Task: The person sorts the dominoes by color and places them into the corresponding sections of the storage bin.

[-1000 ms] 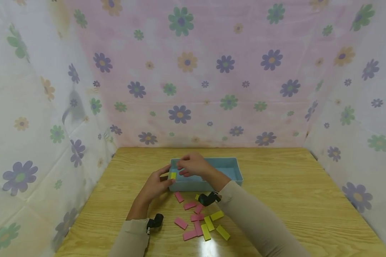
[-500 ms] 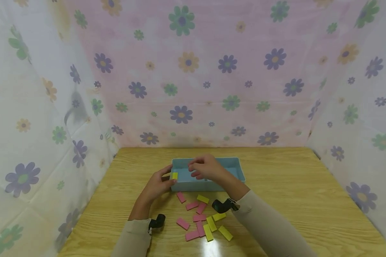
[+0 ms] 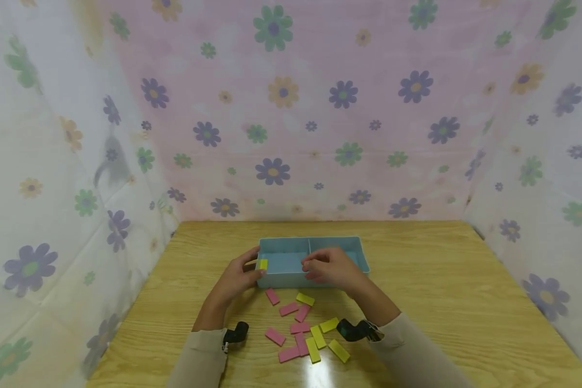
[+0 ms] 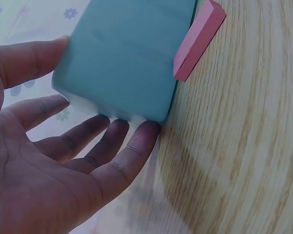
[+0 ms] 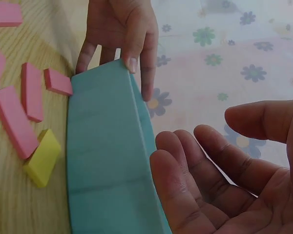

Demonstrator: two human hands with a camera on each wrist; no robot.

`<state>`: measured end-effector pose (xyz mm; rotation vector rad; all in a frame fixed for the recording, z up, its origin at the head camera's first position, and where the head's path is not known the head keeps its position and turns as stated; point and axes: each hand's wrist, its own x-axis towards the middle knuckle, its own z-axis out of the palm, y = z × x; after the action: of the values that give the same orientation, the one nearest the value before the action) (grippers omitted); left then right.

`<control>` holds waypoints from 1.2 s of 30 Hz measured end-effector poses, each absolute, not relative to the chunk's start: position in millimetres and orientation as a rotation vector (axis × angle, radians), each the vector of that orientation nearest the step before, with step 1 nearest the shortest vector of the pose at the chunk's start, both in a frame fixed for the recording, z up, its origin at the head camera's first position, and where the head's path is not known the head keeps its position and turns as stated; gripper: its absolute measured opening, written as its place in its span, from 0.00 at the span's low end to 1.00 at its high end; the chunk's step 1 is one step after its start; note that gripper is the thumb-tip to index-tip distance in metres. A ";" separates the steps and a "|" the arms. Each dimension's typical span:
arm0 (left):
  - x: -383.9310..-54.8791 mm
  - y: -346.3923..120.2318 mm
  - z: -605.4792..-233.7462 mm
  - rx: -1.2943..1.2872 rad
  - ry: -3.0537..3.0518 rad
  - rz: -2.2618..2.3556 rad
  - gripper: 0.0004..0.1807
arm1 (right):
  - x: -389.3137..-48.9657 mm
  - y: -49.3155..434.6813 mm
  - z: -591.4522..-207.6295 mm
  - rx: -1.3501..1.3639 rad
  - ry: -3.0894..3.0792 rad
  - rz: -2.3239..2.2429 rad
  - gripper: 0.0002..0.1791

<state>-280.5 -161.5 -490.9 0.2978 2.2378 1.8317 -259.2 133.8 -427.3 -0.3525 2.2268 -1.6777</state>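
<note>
A light blue divided box (image 3: 286, 280) stands on the table. My left hand (image 3: 235, 277) holds its left end; in the left wrist view the thumb is on one edge and the fingers press against the end wall. Just inside that end a yellow block (image 3: 262, 264) shows. My right hand (image 3: 334, 271) hovers over the front rim near the divider (image 3: 309, 244). In the right wrist view its fingers are loosely bent, with nothing between them and the thumb.
Several pink blocks (image 3: 275, 336) and several yellow blocks (image 3: 339, 350) lie scattered on the wooden table (image 3: 441, 302) in front of the box. One pink block (image 4: 200, 41) lies close to the box's front wall. Flowered cloth (image 3: 291, 118) hangs behind and at both sides.
My right hand has moved right and toward me, from over the left compartment to the front rim near the divider, uncovering that compartment. The left hand stays on the box's left end.
</note>
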 end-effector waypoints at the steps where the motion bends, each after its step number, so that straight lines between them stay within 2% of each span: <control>1: -280.3 -161.2 -490.9 0.295 2.230 1.835 0.41 | -256.6 136.6 -429.8 -0.358 2.225 -1.681 0.17; 7: -278.7 -159.4 -488.7 0.271 2.220 1.847 0.41 | -244.2 154.7 -444.4 -0.422 2.236 -1.675 0.22; 15: -279.6 -159.2 -489.1 0.284 2.224 1.864 0.40 | -233.9 174.9 -455.7 -0.372 2.257 -1.611 0.25; 22: -278.2 -160.0 -490.4 0.291 2.203 1.860 0.41 | -227.1 185.1 -461.1 -0.360 2.234 -1.601 0.24; 36: -280.5 -160.1 -491.2 0.288 2.204 1.848 0.41 | -233.8 196.3 -484.6 -0.423 2.217 -1.496 0.20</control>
<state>-280.5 -160.1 -491.2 0.2883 2.2039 1.8480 -233.8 196.3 -484.6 -0.4230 2.2167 -1.4964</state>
